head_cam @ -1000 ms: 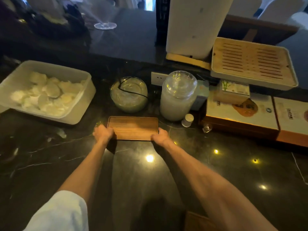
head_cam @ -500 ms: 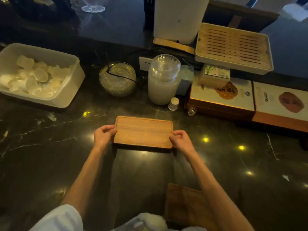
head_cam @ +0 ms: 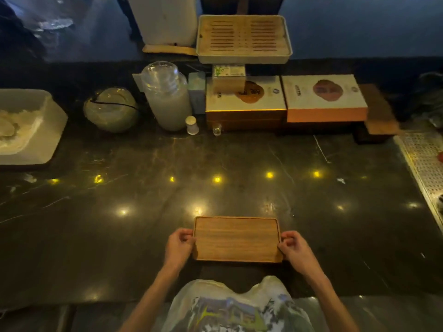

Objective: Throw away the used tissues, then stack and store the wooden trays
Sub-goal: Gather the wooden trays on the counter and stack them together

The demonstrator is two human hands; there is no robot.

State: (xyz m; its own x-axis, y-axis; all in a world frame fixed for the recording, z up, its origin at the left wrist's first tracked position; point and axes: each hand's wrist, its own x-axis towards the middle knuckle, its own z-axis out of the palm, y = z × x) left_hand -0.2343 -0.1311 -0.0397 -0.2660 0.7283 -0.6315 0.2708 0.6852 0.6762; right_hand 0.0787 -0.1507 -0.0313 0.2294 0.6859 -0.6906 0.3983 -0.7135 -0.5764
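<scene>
From the head view, I have the wooden tray (head_cam: 237,239) square in front of me at the near edge of the desk (head_cam: 239,183), its long axis running left to right. My left hand (head_cam: 179,248) pinches the tray's left short end and my right hand (head_cam: 293,249) pinches the right one, fingers curled round the rims, so each grip is closed on the tray and neither hand is nearer than the other. I can't tell whether the tray rests on the desk or hangs just above it. I judge stacking comes next, though no second small tray shows here. The desk is dark polished stone, spotted with reflected lamps. Along its far side stand a white tub (head_cam: 26,127), a glass jar (head_cam: 167,97), printed boxes (head_cam: 285,99) and a slatted tea tray (head_cam: 243,38). The room is dim.
</scene>
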